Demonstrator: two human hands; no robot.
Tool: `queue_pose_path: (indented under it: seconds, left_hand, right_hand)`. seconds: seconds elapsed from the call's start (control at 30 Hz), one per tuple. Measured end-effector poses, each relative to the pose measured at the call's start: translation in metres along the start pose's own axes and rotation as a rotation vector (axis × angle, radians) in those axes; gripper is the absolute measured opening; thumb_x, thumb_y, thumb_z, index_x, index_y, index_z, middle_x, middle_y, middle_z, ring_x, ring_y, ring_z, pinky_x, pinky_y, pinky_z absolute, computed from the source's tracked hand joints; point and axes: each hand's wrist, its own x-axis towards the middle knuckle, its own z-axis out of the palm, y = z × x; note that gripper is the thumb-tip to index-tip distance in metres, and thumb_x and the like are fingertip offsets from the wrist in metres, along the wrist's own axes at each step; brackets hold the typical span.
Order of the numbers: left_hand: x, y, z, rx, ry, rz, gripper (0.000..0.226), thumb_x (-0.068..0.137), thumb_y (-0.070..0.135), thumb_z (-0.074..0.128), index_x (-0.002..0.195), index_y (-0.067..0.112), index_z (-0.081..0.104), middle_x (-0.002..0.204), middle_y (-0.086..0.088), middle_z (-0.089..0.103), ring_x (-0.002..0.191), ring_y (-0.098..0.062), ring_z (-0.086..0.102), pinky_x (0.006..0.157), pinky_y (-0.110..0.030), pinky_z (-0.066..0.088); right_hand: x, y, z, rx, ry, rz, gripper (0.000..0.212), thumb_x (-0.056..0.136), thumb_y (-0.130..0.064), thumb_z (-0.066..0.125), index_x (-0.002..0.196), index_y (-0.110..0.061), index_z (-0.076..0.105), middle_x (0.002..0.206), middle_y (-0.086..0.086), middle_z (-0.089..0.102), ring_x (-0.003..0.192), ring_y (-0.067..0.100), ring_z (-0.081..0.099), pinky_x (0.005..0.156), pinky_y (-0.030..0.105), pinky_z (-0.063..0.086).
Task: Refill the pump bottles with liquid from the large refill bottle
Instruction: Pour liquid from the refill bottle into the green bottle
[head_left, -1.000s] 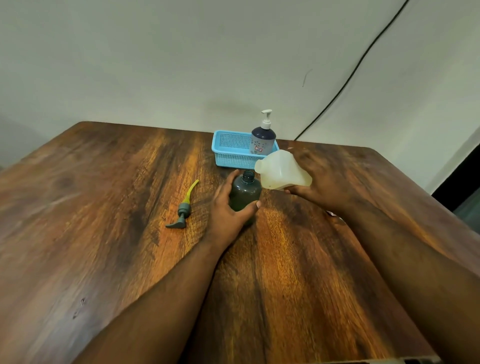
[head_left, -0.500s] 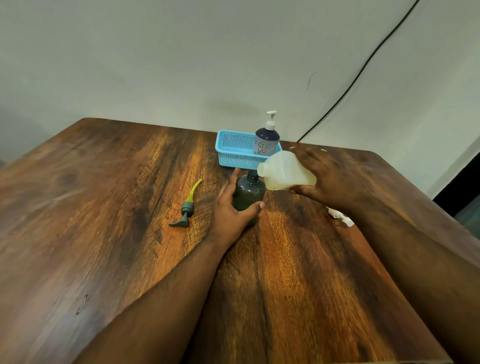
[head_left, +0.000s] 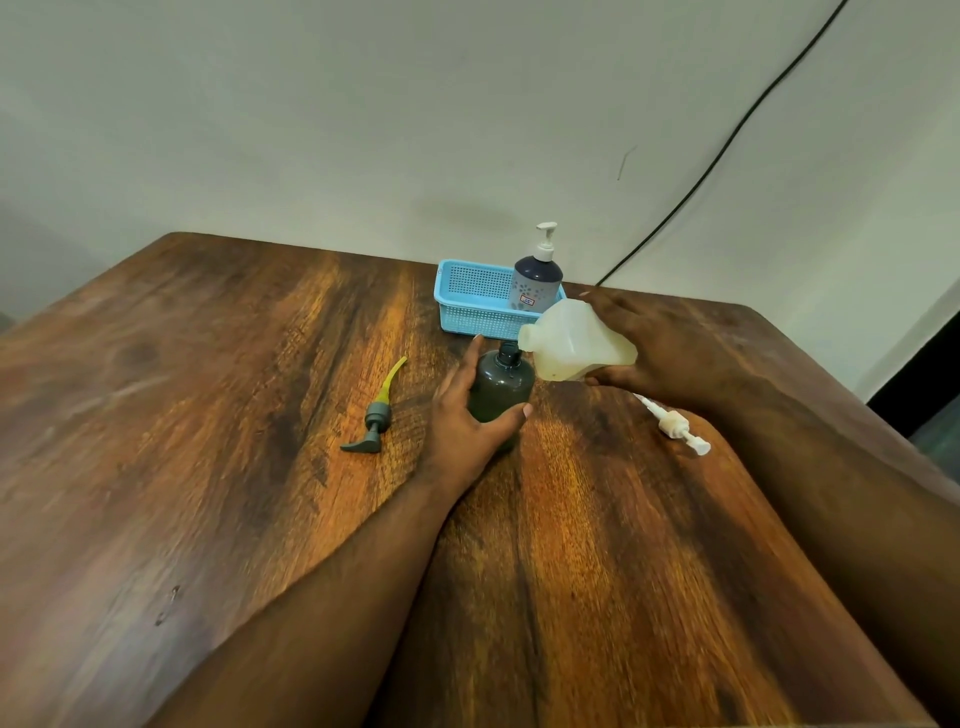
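The left hand (head_left: 467, 415) curls round the dark pump bottle (head_left: 500, 385), thumb on the near side and fingers behind, steadying it upright on the surface (head_left: 597, 571). The bottle's neck is open. Just to the right and slightly above, the right hand (head_left: 670, 353) grips the large refill bottle (head_left: 576, 343) by its base, fingers wrapped over it, tipped so the spout sits right at the dark bottle's mouth. Whether liquid is flowing cannot be told.

Left of the left hand lies the grey pump head (head_left: 376, 413) with its yellow tube; near the right wrist lies a white pump head (head_left: 675, 426). Beyond both hands, a blue basket (head_left: 470, 301) holds a navy pump bottle (head_left: 536, 278), pump fitted.

The step in hand looks like pouring into the first bottle. Next calls for a slow tilt, spout centred over the narrow neck, then screwing the grey pump back on.
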Motion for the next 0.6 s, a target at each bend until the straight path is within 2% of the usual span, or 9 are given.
queue_pose_path:
  seconds: [0.1, 0.23, 0.37, 0.53, 0.6]
  left_hand:
    - [0.000, 0.000, 0.000, -0.015, -0.007, 0.005, 0.100, 0.079, 0.028, 0.084, 0.157, 0.033, 0.023, 0.151, 0.002, 0.045, 0.134, -0.009, 0.043, 0.101, -0.014, 0.039]
    - [0.000, 0.000, 0.000, -0.003, -0.003, 0.002, 0.099, 0.079, 0.029, 0.084, 0.157, 0.033, 0.023, 0.150, 0.002, 0.043, 0.131, -0.005, 0.041, 0.097, -0.009, 0.035]
    - [-0.001, 0.001, 0.000, -0.010, -0.002, 0.004, 0.099, 0.079, 0.028, 0.084, 0.158, 0.032, 0.024, 0.150, 0.002, 0.044, 0.132, -0.008, 0.041, 0.104, -0.021, 0.039]
    - [0.000, 0.000, 0.000, -0.013, -0.003, -0.005, 0.099, 0.079, 0.029, 0.084, 0.157, 0.033, 0.024, 0.147, 0.003, 0.045, 0.129, -0.006, 0.042, 0.096, -0.009, 0.036]
    - [0.000, 0.000, 0.001, -0.013, -0.001, -0.004, 0.098, 0.079, 0.029, 0.084, 0.157, 0.033, 0.024, 0.146, 0.004, 0.045, 0.129, -0.006, 0.042, 0.096, -0.010, 0.036]
  right_hand:
    - [0.001, -0.002, -0.004, -0.001, -0.041, 0.015, 0.085, 0.085, -0.054, 0.064, 0.152, -0.027, 0.020, 0.156, 0.001, 0.032, 0.139, 0.024, 0.034, 0.114, 0.038, 0.025]
    - [0.001, -0.004, -0.013, -0.040, -0.084, 0.011, 0.085, 0.086, -0.057, 0.061, 0.153, -0.031, 0.016, 0.157, -0.002, 0.031, 0.139, 0.022, 0.034, 0.113, 0.037, 0.027]
    - [0.003, -0.007, -0.017, -0.059, -0.114, 0.010, 0.086, 0.087, -0.054, 0.062, 0.154, -0.028, 0.014, 0.157, -0.001, 0.030, 0.140, 0.022, 0.032, 0.113, 0.037, 0.028]
    - [0.002, -0.008, -0.020, -0.077, -0.117, 0.013, 0.087, 0.087, -0.055, 0.062, 0.153, -0.029, 0.013, 0.157, -0.001, 0.030, 0.139, 0.022, 0.033, 0.110, 0.038, 0.031]
    - [0.002, -0.009, -0.020, -0.090, -0.121, 0.014, 0.087, 0.087, -0.055, 0.061, 0.153, -0.029, 0.013, 0.157, -0.002, 0.029, 0.139, 0.022, 0.033, 0.109, 0.039, 0.032]
